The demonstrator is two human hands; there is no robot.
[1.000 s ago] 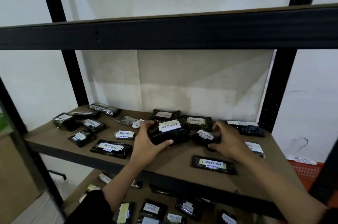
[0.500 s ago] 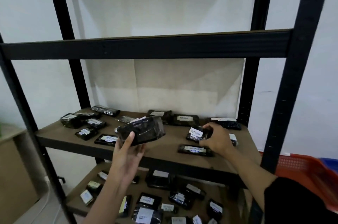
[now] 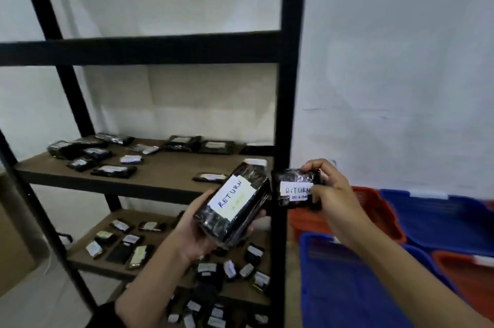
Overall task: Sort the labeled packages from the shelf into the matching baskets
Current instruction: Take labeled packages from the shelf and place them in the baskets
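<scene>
1. The left hand [image 3: 199,231] held a large package [image 3: 232,208] from below, fingers curled round its far edge, in front of the shelf's [image 3: 165,175] front edge.
2. That package was black and glossy, tilted, with a white label reading "RETURN" in blue facing the camera.
3. The right hand [image 3: 330,195] pinched a small package [image 3: 295,187], thumb on its front and fingers over its top, just right of the rack's black post [image 3: 290,87].
4. The small package was also black, and its white label read "RETURN" with a blurred line beneath.
5. The two held packages were near each other but not touching, the large one lower and to the left.
6. An orange basket [image 3: 374,202] stood behind the right hand, against the wall.
7. A blue basket [image 3: 441,218] stood to its right, and another blue basket [image 3: 347,287] lay nearer, under the right forearm.
8. A further orange basket [image 3: 470,274] showed at the right edge.
9. More black packages with white labels lay spread on the middle shelf, mostly at its back and left.
10. The lower shelf [image 3: 88,258] carried many small packages, their labels too blurred to read.
11. A brown box [image 3: 13,247] stood at the left edge.
</scene>
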